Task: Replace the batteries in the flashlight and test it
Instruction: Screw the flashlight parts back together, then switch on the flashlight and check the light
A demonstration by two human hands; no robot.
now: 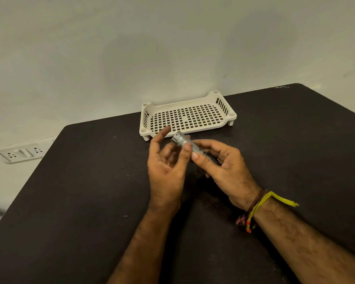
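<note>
Over table (90,191), flashlight (184,143) in right grip (219,162)

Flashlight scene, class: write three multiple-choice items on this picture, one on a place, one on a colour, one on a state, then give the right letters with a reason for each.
1. Where is the tray?
A. at the table's far edge, by the wall
B. on the floor
C. under the right forearm

2. What colour is the table?
A. white
B. dark
C. red

3. How is the flashlight held?
A. it lies alone in the tray
B. it lies alone on the table
C. the right hand grips it and the left hand touches it

Answers: 1 A, the tray sits beyond the hands, next to the wall. 2 B, the tabletop is near black. 3 C, right fingers curl round the body, the left thumb rests on it.
</note>
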